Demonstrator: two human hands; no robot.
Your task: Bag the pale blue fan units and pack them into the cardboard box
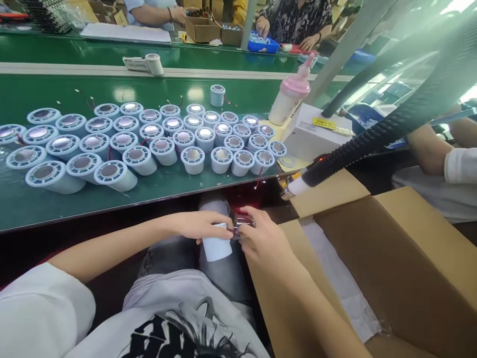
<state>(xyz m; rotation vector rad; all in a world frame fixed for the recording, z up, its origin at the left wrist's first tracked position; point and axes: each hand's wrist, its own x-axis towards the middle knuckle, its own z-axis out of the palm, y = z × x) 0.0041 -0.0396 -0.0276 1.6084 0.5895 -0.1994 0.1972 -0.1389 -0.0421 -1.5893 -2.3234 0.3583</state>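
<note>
My left hand [204,224] is closed around a light-blue plastic cylinder [217,250], held tilted above my lap. My right hand [266,236] grips a shiny metal cylindrical part [241,224] between thumb and fingers, close against the left fingertips. Where the metal part and the blue cylinder meet is hidden by my fingers, so I cannot tell whether they are joined. On the green bench [156,196] beyond my hands stand several similar light-blue cylinders [194,160] with round grey centres, some with thin red wires.
An open cardboard box [406,263] with white lining stands at my right. A black corrugated hose [346,144] slants above it. A pink-capped bottle [288,97] and a white box [316,132] stand on the bench's right. People work across the bench, and another person sits at right.
</note>
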